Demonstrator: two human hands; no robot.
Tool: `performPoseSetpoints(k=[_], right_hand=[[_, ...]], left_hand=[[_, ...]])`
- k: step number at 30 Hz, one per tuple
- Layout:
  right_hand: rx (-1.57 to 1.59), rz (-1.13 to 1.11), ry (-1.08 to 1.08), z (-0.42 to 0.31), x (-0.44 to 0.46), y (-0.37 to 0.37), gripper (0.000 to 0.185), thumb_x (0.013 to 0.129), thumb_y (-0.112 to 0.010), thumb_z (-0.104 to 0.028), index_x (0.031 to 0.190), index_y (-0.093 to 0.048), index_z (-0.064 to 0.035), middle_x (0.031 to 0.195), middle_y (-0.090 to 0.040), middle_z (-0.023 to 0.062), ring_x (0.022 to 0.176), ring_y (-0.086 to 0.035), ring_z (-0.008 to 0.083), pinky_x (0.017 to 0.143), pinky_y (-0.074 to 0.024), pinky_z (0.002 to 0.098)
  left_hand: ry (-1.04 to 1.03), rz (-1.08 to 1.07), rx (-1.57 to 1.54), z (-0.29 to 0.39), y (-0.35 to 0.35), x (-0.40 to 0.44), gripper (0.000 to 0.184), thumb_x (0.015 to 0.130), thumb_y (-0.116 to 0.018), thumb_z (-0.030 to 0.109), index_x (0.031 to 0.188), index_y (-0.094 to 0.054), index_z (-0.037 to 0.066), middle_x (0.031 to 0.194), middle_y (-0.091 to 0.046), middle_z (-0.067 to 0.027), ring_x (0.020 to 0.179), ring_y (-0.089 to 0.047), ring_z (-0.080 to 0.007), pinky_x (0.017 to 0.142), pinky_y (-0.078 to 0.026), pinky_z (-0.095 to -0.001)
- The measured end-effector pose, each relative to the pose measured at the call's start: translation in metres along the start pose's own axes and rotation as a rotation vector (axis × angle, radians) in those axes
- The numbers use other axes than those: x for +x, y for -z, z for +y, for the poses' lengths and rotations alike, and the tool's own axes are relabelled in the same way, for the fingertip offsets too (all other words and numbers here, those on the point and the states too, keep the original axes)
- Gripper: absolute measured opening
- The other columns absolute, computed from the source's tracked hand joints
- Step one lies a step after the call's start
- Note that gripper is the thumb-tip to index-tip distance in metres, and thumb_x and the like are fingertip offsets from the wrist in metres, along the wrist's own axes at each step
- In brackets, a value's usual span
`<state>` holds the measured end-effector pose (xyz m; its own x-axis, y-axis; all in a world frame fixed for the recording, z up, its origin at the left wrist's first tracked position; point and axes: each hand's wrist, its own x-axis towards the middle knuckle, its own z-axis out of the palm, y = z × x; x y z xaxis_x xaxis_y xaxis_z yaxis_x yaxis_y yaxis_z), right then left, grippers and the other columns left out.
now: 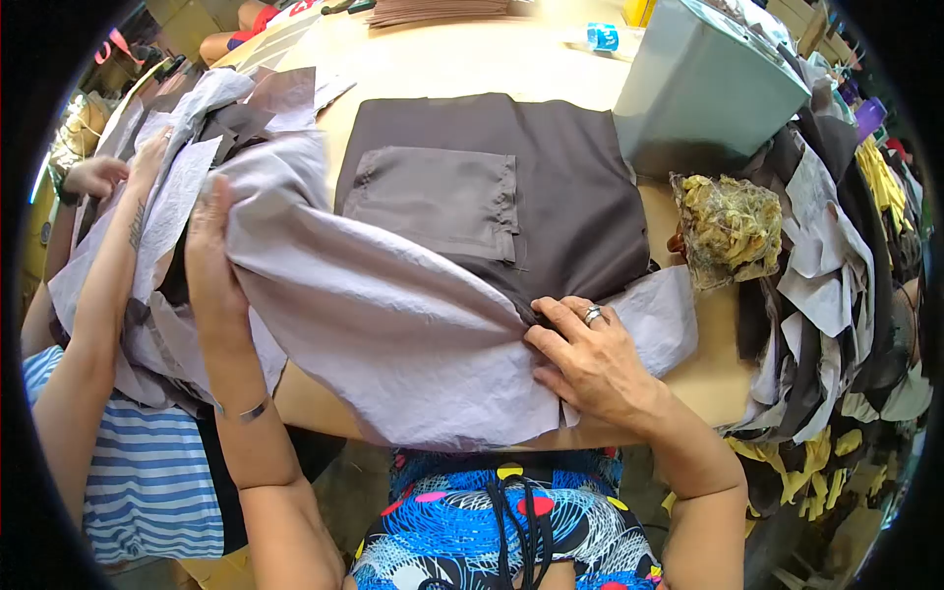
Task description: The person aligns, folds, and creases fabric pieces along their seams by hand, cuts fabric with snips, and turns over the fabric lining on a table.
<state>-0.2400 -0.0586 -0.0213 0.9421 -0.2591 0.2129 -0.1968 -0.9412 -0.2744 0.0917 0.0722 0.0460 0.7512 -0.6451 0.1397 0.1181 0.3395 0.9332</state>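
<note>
A dark brown fabric panel (575,177) lies on the table with a stitched pocket piece (433,197) on it. Across its near side stretches a fabric sheet showing a pale greyish-lilac face (383,315). My left hand (211,251) grips the sheet's raised left edge, which is slightly blurred; some of its fingers are hidden behind the cloth. Wearing a ring, my right hand (595,359) pinches the cloth where the pale sheet meets the dark panel, near the front edge of the table.
At left, a co-worker's hands (93,179) are at a pile of grey and brown cloth (187,187). A grey metal box (708,88) stands at back right, with a plastic-wrapped yellowish bundle (728,231) before it. Fabric pieces (821,256) hang at right. A bottle (602,37) lies behind.
</note>
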Motion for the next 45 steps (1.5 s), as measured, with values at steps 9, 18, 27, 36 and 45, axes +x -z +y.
performPoseSetpoints(k=[9, 18, 27, 36, 45], right_hand=[[0.575, 0.145, -0.116, 0.015, -0.003, 0.001, 0.041, 0.075, -0.071, -0.019, 0.112, -0.055, -0.0077, 0.126, -0.049, 0.0126, 0.110, -0.051, 0.0284, 0.093, -0.0417, 0.0391], [1.181, 0.218, -0.434, 0.013, 0.003, 0.012, 0.090, 0.070, -0.075, -0.012, 0.144, -0.024, -0.0084, 0.132, -0.045, 0.0136, 0.104, -0.053, 0.0230, 0.089, -0.0470, 0.0361], [1.163, 0.255, -0.385, 0.017, 0.027, 0.001, 0.021, 0.090, -0.052, -0.006, 0.109, -0.056, 0.0009, 0.092, -0.065, 0.0052, 0.080, -0.061, 0.0132, 0.073, -0.0500, 0.0276], [1.818, 0.291, -0.620, 0.024, 0.020, 0.010, 0.023, 0.096, -0.047, -0.015, 0.106, -0.059, 0.0017, 0.098, -0.066, 0.0070, 0.084, -0.064, 0.0112, 0.073, -0.0527, 0.0248], [0.457, 0.723, -0.176, 0.019, 0.017, 0.025, 0.046, 0.086, -0.057, -0.011, 0.129, -0.044, -0.0045, 0.117, -0.053, 0.0093, 0.096, -0.054, 0.0162, 0.083, -0.0439, 0.0275]], left_hand=[[-0.573, -0.399, 0.570, -0.007, -0.034, -0.039, 0.032, 0.091, -0.055, 0.022, 0.115, -0.059, 0.002, 0.101, -0.064, -0.0106, 0.087, -0.063, -0.0214, 0.079, -0.051, -0.0331], [-0.769, -1.092, 1.449, -0.072, -0.106, -0.114, 0.038, 0.084, -0.050, 0.014, 0.120, -0.053, 0.002, 0.110, -0.057, -0.0173, 0.102, -0.058, -0.0292, 0.087, -0.046, -0.0402], [-0.608, -1.137, 1.104, -0.064, -0.101, -0.114, 0.025, 0.080, -0.066, 0.020, 0.100, -0.063, 0.006, 0.094, -0.064, -0.0130, 0.083, -0.064, -0.0274, 0.076, -0.051, -0.0358], [-0.515, -0.396, 1.080, -0.046, -0.075, -0.065, 0.013, 0.082, -0.063, 0.005, 0.093, -0.065, 0.000, 0.091, -0.066, -0.0145, 0.082, -0.063, -0.0250, 0.076, -0.048, -0.0308], [0.154, -0.597, 0.539, -0.036, -0.091, -0.045, 0.027, 0.092, -0.049, 0.004, 0.114, -0.060, -0.006, 0.105, -0.064, -0.0084, 0.091, -0.058, -0.0087, 0.082, -0.047, -0.0212]])
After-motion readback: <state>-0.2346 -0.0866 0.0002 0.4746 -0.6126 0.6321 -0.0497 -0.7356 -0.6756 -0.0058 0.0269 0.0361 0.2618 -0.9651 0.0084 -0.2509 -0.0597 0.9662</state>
